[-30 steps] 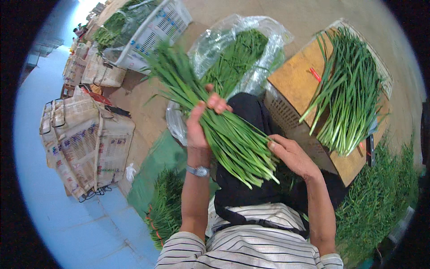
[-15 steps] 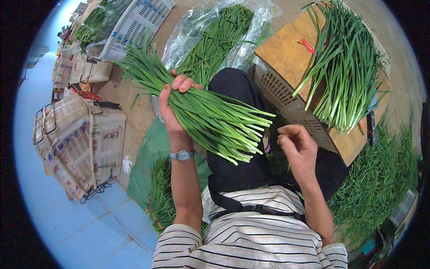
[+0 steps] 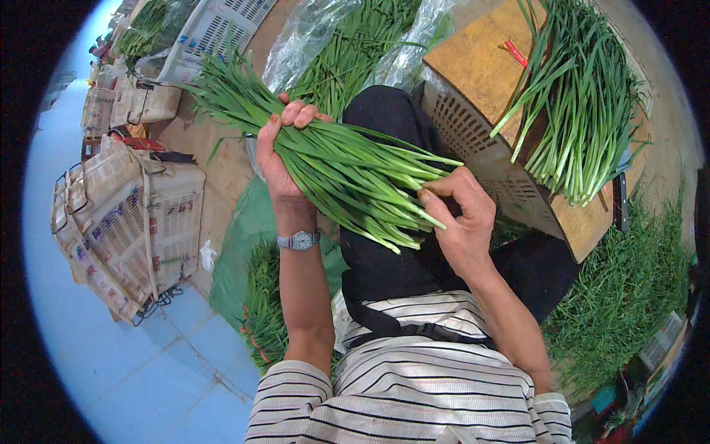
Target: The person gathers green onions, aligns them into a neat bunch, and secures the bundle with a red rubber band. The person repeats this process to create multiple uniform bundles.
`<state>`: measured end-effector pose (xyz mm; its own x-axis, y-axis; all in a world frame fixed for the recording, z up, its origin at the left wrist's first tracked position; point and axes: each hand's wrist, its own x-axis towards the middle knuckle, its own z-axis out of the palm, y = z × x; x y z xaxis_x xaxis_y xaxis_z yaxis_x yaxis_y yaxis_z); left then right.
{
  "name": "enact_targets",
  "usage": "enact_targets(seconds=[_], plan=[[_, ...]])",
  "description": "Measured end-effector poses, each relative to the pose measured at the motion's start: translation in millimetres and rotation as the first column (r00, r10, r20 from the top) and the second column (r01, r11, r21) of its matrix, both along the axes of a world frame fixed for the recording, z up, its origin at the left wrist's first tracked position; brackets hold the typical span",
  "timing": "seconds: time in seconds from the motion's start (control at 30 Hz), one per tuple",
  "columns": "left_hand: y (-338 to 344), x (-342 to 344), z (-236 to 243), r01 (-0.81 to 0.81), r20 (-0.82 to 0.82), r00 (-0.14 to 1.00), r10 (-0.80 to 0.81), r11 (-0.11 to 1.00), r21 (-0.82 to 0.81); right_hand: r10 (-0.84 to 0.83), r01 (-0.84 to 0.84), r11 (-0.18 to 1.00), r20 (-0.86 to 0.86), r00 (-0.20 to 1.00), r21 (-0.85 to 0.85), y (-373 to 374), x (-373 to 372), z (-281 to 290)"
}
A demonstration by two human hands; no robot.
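Observation:
My left hand (image 3: 285,144) grips a thick bunch of long green chives (image 3: 347,170) around its middle, holding it level over my lap, cut ends pointing right. My right hand (image 3: 462,214) touches those cut ends, its fingers curled against the stalks. A wristwatch (image 3: 299,240) sits on my left wrist. I wear a striped shirt and dark trousers.
A brown board on a slatted crate (image 3: 488,81) at the right carries a loose pile of chives (image 3: 584,111) and a red band (image 3: 515,52). More chives lie in clear plastic (image 3: 355,44) ahead and on the ground (image 3: 629,288). Woven bags (image 3: 126,222) and a white crate (image 3: 214,29) stand at the left.
My left hand swung the bunch from pointing down-right to nearly level and drew it nearer. My right hand left the side of the stalks and came up to their cut ends.

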<state>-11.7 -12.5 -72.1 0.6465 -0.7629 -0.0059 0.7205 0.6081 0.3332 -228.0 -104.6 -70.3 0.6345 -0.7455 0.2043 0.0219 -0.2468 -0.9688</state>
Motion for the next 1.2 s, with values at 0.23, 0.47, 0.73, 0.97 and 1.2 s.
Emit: enact_targets(seconds=[0.23, 0.47, 0.73, 0.97, 1.2], plan=[[3, 0, -10, -0.033, -0.029, 0.999, 0.034, 0.999, 0.022, -0.283, 0.256, 0.843, -0.014, 0.959, 0.474, -15, -24, 21], [1, -5, -5, -0.07, -0.122, 0.99, 0.074, 0.997, 0.036, 0.045, -0.05, 0.998, -0.124, 0.991, -0.041, 15, -53, 35], [0, -10, 4, -0.151, -0.032, 0.987, 0.155, 0.983, 0.103, 0.049, -0.118, 0.916, -0.186, 0.981, -0.383, 24, -17, 14], [5, -8, -4, -0.162, -0.057, 0.985, 0.166, 0.985, 0.068, -0.001, -0.055, 0.965, -0.217, 0.976, -0.255, 22, -57, 18], [3, -7, -8, -0.17, -0.118, 0.977, 0.177, 0.983, 0.069, -0.405, 0.598, 0.777, -0.571, 0.714, 0.196, 1, -193, -9]])
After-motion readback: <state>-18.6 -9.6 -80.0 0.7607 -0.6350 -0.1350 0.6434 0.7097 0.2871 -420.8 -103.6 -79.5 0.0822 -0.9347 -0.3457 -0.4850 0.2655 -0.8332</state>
